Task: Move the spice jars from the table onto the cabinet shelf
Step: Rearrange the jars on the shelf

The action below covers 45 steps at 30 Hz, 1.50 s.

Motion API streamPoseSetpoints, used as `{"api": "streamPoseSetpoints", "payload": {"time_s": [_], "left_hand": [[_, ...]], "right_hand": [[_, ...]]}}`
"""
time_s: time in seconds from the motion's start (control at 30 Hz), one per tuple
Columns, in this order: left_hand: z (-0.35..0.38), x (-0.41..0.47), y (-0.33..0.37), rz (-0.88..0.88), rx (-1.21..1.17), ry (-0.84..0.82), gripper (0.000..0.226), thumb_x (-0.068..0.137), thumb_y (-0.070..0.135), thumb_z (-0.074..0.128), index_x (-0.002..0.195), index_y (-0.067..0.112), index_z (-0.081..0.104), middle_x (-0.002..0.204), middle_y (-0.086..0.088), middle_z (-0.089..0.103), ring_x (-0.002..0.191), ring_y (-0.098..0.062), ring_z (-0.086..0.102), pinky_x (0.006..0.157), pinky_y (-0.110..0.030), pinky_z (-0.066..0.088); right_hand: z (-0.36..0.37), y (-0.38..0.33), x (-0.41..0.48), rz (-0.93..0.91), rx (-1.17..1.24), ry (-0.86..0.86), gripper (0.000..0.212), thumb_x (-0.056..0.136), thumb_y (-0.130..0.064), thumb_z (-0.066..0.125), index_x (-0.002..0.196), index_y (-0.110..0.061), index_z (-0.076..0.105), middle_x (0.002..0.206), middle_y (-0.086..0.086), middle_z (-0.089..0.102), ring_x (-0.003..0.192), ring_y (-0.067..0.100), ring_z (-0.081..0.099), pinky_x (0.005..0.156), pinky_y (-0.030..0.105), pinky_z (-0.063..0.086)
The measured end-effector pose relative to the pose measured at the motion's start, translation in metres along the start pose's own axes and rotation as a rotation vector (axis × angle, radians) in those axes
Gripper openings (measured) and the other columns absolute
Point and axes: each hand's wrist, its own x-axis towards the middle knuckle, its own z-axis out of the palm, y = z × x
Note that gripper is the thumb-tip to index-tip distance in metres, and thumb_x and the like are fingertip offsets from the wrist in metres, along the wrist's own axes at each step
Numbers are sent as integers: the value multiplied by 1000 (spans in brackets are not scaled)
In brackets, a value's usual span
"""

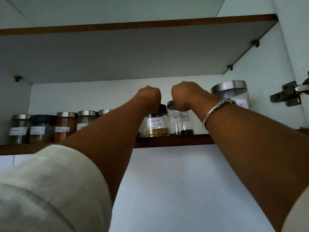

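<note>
While standing upright on the dark-brown-edged cabinet shelf (pixel 175 140), long axes vertical and handwritten white labels turned toward the camera: a clear glass jar of yellow coriander powder (pixel 155 124) with a black lid and, just to its right, a clear glass jar of black peppercorns (pixel 180 123) with a steel lid. Cannot tell whether touching each other.

Left hand (pixel 148 97) raised above the coriander jar, back toward the camera, knuckles bent, curled down over the black lid and gripping it from above; fingertips hidden behind the hand. Right hand (pixel 185 96) likewise curled over the steel lid of the pepper jar, gripping it. Silver patterned bracelet (pixel 215 109) around that wrist. Rolled pale linen sleeve (pixel 50 190) on the left upper arm.

Further left on the same shelf, a row of labelled glass spice jars (pixel 65 126), mostly steel-lidded, one dark-lidded, partly hidden behind the left forearm. To the right, behind the right wrist, a larger clear jar (pixel 229 88) with a wide steel lid.

Overhead, the grey underside of an upper shelf (pixel 133 52), resting on small pegs. White cabinet walls (pixel 83 97) all round, with a metal door hinge (pixel 287 95) on the right one. Dim light throughout.
</note>
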Motion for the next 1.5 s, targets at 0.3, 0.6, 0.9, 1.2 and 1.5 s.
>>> {"api": "streamPoseSetpoints", "payload": {"time_s": [0.3,0.6,0.9,1.2,1.5], "left_hand": [[30,21,-21,42,2,-73,32,86,7,55,117,6,62,115,-14,63,90,-21,55,81,-29,48],[44,34,-25,68,29,-135,38,84,4,55,122,4,57,117,-15,61,100,-26,58,85,-32,48],[47,26,-24,91,2,-130,29,84,7,56,112,1,57,92,-10,56,82,-21,51,71,-28,41],[54,24,-25,79,8,-153,65,82,17,65,138,5,35,125,-17,49,107,-26,52,84,-31,46],[9,-35,25,87,-242,230,29,85,20,55,112,10,58,91,-5,60,78,-20,55,64,-29,42]], "right_hand": [[28,-3,32,-44,42,-88,32,84,-15,56,58,-14,37,64,2,39,75,23,47,68,31,41],[53,-1,55,-73,20,-232,14,64,-19,54,53,-17,46,57,2,47,57,22,49,67,35,45],[64,1,58,-94,5,-283,26,46,-24,37,70,-15,45,73,1,40,79,27,56,63,35,48],[70,2,48,3,120,-264,73,74,-13,68,137,-12,32,142,15,24,116,37,49,91,46,49],[44,6,0,-84,51,-170,66,82,-27,59,141,-20,30,148,14,23,141,37,10,105,47,35]]}}
